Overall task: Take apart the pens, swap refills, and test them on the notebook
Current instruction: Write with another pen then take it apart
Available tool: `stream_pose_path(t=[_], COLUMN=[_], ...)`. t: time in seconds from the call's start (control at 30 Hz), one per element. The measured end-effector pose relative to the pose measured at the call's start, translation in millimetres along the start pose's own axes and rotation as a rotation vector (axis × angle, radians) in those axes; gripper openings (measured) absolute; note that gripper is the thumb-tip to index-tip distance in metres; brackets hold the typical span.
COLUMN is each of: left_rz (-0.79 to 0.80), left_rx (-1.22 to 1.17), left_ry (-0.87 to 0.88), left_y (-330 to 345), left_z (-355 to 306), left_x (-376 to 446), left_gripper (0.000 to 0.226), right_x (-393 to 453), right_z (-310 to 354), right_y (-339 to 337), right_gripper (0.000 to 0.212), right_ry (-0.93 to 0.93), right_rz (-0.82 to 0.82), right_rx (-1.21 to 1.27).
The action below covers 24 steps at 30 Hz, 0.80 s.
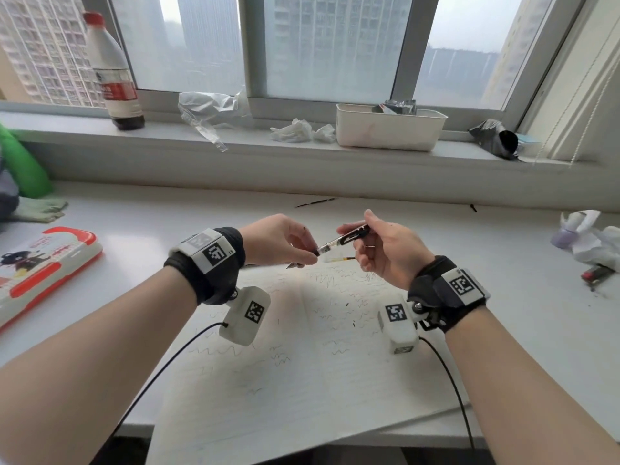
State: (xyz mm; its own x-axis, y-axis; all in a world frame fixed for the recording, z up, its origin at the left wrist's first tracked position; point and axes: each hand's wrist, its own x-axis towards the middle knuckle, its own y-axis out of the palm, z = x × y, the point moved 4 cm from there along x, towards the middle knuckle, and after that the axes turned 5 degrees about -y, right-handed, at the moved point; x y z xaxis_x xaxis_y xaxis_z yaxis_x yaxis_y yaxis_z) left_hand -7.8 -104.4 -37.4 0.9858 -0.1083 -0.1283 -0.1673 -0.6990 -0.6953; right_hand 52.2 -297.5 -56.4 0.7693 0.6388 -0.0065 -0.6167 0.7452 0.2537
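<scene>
Both hands raised over the notebook (302,380), gripping one pen

Right hand (389,253) curled round clear pen barrel (345,238); left hand (285,239) pinching its black tip end (315,252), forearms angled inward above worktop (134,263)

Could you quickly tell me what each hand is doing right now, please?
Left hand: pinching the tip end of the pen.
Right hand: gripping the pen by its clip end, above the notebook.
</scene>
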Motion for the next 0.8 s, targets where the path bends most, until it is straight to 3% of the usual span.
stream_pose_path(t=[0.17,0.23,0.37,0.5,0.67,0.8], left_rz=[0.002,0.016,0.05,-0.064,0.006,0.019], left_rx=[-0.032,-0.049,-0.078,-0.146,-0.558,-0.566], left_ry=[0.046,0.039,0.003,-0.005,-0.062,-0.033], left_y=[-0.4,1.0,8.3,2.4,0.8,0.5], left_z=[-7.9,-8.7,-11.1,-12.8,-5.4,-1.9], left_x=[-0.4,-1.3,-2.2,-0.4,-6.6,-10.2], left_gripper=[0.01,0.01,0.013,0.013,0.024,0.025], right_x=[-4.1,-4.5,-2.0,-0.1,-3.3,-3.0], right_z=[-2.5,-2.8,-3.9,-8.7,-15.8,-21.2], right_y=[10.5,12.2,21.0,27.1,33.8,37.8], right_gripper=[0.052,0.052,0.073,0.041,0.03,0.026], right_ry=[0.008,-0.006,0.034,0.025,0.074,0.108], right_rz=[0.071,0.055,0.056,0.055,0.107,0.151], right_rx=[0.239,0.227,0.104,-0.336,-0.28,-0.336])
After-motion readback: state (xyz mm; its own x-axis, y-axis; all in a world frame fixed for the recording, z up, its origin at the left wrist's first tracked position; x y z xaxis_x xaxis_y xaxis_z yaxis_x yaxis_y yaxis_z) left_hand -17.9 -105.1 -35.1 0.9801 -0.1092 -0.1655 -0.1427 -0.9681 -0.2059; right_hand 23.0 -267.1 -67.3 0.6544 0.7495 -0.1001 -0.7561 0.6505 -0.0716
